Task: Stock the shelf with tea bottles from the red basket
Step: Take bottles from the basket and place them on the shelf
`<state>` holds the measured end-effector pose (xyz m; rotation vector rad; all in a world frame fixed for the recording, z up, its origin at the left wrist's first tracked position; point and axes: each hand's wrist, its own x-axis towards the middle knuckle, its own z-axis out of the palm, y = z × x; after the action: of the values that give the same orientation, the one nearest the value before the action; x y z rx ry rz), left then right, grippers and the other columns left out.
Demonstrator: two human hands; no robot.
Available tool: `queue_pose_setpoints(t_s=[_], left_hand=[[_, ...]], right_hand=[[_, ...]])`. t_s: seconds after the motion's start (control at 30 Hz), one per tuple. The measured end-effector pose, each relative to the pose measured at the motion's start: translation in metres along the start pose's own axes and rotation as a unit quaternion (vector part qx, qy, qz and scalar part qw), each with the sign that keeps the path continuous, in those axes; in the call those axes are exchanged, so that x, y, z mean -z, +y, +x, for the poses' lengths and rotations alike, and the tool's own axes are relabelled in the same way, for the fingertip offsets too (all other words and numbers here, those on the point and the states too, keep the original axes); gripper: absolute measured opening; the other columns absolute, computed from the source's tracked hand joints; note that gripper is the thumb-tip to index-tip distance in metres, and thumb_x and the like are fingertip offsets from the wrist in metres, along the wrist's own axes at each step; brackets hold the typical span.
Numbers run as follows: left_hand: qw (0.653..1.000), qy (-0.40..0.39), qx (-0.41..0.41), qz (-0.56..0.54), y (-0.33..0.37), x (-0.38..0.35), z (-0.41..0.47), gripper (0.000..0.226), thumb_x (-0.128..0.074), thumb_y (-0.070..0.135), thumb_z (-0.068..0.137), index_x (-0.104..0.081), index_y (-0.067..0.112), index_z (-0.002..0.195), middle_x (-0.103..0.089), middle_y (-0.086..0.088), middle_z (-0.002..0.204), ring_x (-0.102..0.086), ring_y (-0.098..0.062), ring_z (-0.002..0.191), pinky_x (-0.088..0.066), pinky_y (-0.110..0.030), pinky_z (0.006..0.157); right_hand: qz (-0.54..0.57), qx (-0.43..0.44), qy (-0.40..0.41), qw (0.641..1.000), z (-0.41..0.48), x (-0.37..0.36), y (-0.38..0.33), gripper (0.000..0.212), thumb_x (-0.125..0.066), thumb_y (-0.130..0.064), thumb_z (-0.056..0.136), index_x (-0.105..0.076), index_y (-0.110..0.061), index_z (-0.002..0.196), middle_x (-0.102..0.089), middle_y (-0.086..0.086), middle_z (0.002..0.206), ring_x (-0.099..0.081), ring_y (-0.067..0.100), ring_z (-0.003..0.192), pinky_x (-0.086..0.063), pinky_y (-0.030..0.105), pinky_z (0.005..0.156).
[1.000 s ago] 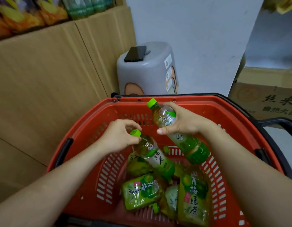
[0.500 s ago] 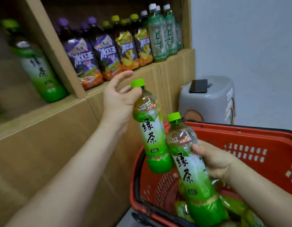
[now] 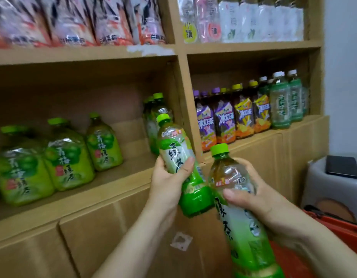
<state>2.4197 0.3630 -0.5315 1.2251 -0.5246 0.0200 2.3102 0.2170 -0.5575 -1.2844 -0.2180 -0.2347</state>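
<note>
My left hand [image 3: 169,185] grips a green tea bottle [image 3: 173,145] by its middle, tilted, in front of the cardboard shelf [image 3: 117,183]. My right hand [image 3: 251,195] holds a second green tea bottle [image 3: 243,233] by its upper half, lower and to the right, its shoulder close to the first bottle's base. On the shelf's left bay stand squat green plum tea bottles [image 3: 67,155] and, at the bay's right end, slim green tea bottles [image 3: 153,117]. Only a corner of the red basket [image 3: 342,225] shows at the right edge.
The right bay holds purple, yellow and green-labelled bottles [image 3: 243,113]. Snack packets [image 3: 77,21] fill the upper shelf. A grey stool [image 3: 321,189] with a black phone [image 3: 342,166] on it stands by the white wall. Bare shelf floor lies between the squat and slim bottles.
Both hands lifted their bottles out of the basket and up toward the shelf. My left hand shifted its grip from the cap to the bottle's middle. My view swung up and left.
</note>
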Motion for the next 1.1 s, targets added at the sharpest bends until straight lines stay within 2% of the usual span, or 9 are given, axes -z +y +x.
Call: queue_pose_setpoints(t_s=[0.1, 0.2, 0.33, 0.53, 0.73, 0.83, 0.93, 1.0, 1.1], left_hand=[[0.997, 0.047, -0.05, 0.034, 0.024, 0.029, 0.023, 0.033, -0.075, 0.009, 0.076, -0.061, 0.015, 0.106, -0.075, -0.002, 0.092, -0.073, -0.015, 0.077, -0.059, -0.029, 0.064], [0.992, 0.058, -0.075, 0.078, 0.042, 0.052, 0.049, 0.051, -0.08, 0.01, 0.072, -0.057, 0.015, 0.117, -0.073, -0.003, 0.104, -0.071, -0.02, 0.093, -0.058, -0.038, 0.077], [0.976, 0.089, -0.078, 0.181, 0.04, 0.075, 0.079, 0.076, -0.084, 0.01, 0.069, -0.041, 0.023, 0.13, -0.063, 0.001, 0.116, -0.063, -0.018, 0.106, -0.052, -0.04, 0.091], [0.968, 0.108, -0.051, 0.219, 0.026, 0.093, 0.113, 0.067, -0.083, 0.017, 0.071, -0.038, 0.023, 0.119, -0.062, -0.004, 0.117, -0.061, -0.023, 0.108, -0.047, -0.05, 0.099], [0.956, -0.005, 0.019, 0.292, 0.018, 0.12, 0.114, 0.076, -0.081, 0.008, 0.071, -0.034, 0.029, 0.127, -0.061, -0.001, 0.122, -0.059, -0.02, 0.113, -0.046, -0.046, 0.102], [0.921, -0.016, 0.042, 0.386, 0.011, 0.136, 0.111, 0.073, -0.084, 0.024, 0.056, -0.047, 0.024, 0.118, -0.067, 0.001, 0.117, -0.064, -0.017, 0.107, -0.048, -0.044, 0.099], [0.878, 0.009, 0.026, 0.479, 0.014, 0.134, 0.121, 0.056, -0.085, 0.029, 0.064, -0.056, 0.02, 0.111, -0.069, 0.004, 0.108, -0.065, -0.017, 0.099, -0.051, -0.036, 0.09], [0.844, 0.021, 0.028, 0.536, 0.018, 0.127, 0.128, 0.046, -0.081, 0.032, 0.073, -0.054, 0.019, 0.109, -0.067, 0.001, 0.108, -0.062, -0.021, 0.099, -0.049, -0.031, 0.084], [0.817, 0.053, 0.046, 0.572, 0.012, 0.123, 0.146, 0.062, -0.075, 0.032, 0.08, -0.041, 0.014, 0.129, -0.059, -0.008, 0.126, -0.056, -0.028, 0.117, -0.046, -0.036, 0.092]], right_hand=[[-0.068, 0.041, 0.053, 0.995, 0.015, -0.017, -0.01, 0.072, -0.087, -0.031, 0.047, -0.05, -0.04, 0.108, -0.075, 0.003, 0.087, -0.071, 0.019, 0.074, -0.056, 0.028, 0.061], [-0.083, 0.105, 0.094, 0.987, 0.035, -0.031, -0.023, 0.076, -0.094, -0.024, 0.051, -0.051, -0.036, 0.112, -0.075, 0.006, 0.093, -0.072, 0.021, 0.075, -0.057, 0.031, 0.062], [-0.103, 0.206, 0.127, 0.965, 0.076, -0.057, -0.046, 0.082, -0.084, -0.034, 0.05, -0.053, -0.027, 0.125, -0.072, 0.006, 0.105, -0.072, 0.016, 0.084, -0.057, 0.032, 0.07], [-0.204, 0.305, 0.125, 0.922, 0.145, -0.096, -0.053, 0.077, -0.083, -0.042, 0.065, -0.044, -0.034, 0.131, -0.061, -0.004, 0.124, -0.063, 0.013, 0.11, -0.053, 0.042, 0.094], [-0.204, 0.272, 0.133, 0.931, 0.186, -0.106, -0.013, 0.084, -0.084, -0.032, 0.069, -0.038, -0.035, 0.139, -0.056, -0.006, 0.132, -0.058, 0.012, 0.117, -0.05, 0.043, 0.1], [-0.24, 0.255, 0.111, 0.93, 0.19, -0.102, -0.001, 0.091, -0.083, -0.028, 0.07, -0.03, -0.038, 0.144, -0.049, -0.009, 0.141, -0.052, 0.01, 0.125, -0.045, 0.042, 0.106], [-0.285, 0.198, 0.07, 0.935, 0.182, -0.093, 0.022, 0.092, -0.083, -0.014, 0.07, -0.029, -0.044, 0.137, -0.057, -0.017, 0.126, -0.057, -0.005, 0.111, -0.048, 0.032, 0.102], [-0.328, 0.174, 0.095, 0.924, 0.175, -0.087, 0.037, 0.097, -0.086, -0.022, 0.067, -0.026, -0.042, 0.14, -0.056, -0.02, 0.121, -0.057, -0.005, 0.109, -0.047, 0.028, 0.101], [-0.413, 0.191, 0.165, 0.875, 0.174, -0.082, 0.04, 0.104, -0.085, -0.042, 0.062, -0.02, -0.033, 0.144, -0.054, -0.01, 0.127, -0.054, 0.012, 0.114, -0.046, 0.028, 0.094]])
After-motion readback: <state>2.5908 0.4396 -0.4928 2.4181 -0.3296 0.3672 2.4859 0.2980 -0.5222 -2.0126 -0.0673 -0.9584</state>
